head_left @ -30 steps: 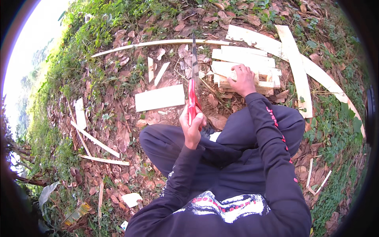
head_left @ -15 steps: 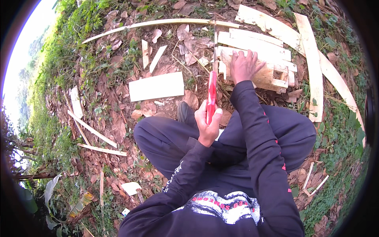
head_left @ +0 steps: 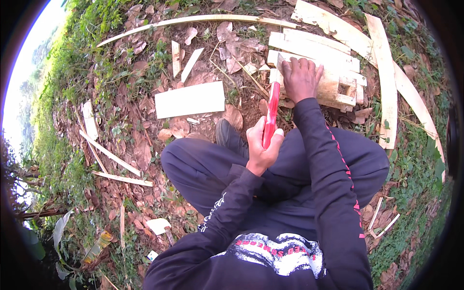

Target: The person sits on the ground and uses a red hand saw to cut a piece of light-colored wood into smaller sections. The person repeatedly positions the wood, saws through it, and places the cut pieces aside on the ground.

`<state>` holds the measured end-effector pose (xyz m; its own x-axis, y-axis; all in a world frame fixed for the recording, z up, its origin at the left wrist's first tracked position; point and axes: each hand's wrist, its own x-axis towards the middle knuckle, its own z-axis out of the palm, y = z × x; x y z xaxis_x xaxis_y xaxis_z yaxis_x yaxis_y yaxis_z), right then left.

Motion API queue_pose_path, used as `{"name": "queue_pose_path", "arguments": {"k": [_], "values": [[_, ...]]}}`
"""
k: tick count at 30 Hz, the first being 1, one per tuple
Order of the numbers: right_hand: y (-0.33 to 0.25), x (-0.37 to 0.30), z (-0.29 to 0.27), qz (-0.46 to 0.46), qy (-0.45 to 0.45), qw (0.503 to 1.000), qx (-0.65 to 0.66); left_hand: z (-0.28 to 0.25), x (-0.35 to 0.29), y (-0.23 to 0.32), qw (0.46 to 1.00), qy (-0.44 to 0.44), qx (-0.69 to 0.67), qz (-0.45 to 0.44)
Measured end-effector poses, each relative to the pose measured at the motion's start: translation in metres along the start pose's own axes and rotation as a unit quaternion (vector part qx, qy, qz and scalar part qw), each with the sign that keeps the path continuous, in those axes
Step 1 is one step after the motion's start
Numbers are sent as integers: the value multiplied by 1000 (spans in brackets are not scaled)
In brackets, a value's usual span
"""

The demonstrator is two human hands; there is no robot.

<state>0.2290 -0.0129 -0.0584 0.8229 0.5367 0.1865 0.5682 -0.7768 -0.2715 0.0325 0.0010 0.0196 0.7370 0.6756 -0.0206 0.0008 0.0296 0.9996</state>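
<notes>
My left hand (head_left: 263,147) is wrapped around the red handle of a saw (head_left: 272,113). Its thin blade points away from me, edge-on and hard to make out, and passes over the left end of the stacked wood beside my right thumb. My right hand (head_left: 302,79) bears down on a pale wooden board (head_left: 333,60) at the top of the stack, fingers bent and close together; the fingertips' undersides are hidden. Below that hand is a thicker wooden block (head_left: 329,90) with a square notch at its right end. Whether the saw teeth touch wood, I cannot tell.
A pale rectangular board (head_left: 190,100) lies left of the saw, with two short offcuts (head_left: 192,65) beyond it. One long thin strip (head_left: 193,20) crosses the far side. Long planks (head_left: 385,87) lie at the right. Several narrow strips (head_left: 110,153) rest among leaves at the left.
The saw has shifted right, from beside the stack to over its left end, its handle now tilted. My right hand's fingers, spread before, have drawn closer together on the wood.
</notes>
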Motion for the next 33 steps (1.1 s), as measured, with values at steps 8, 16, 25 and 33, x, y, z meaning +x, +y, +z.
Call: {"name": "queue_pose_path", "arguments": {"k": [8,16,25,33], "values": [[0,12,2,15,-39,999,-24,-22,-25,-1,999,-4,37,12],[-3,13,0,9,-44,999,-20,15,48,1,998,24,52,31],[-1,16,7,20,-44,998,-39,-17,-18,22,999,7,19,-46],[0,26,-6,42,-116,992,-13,-42,-1,10,999,-32,15,-19]]}}
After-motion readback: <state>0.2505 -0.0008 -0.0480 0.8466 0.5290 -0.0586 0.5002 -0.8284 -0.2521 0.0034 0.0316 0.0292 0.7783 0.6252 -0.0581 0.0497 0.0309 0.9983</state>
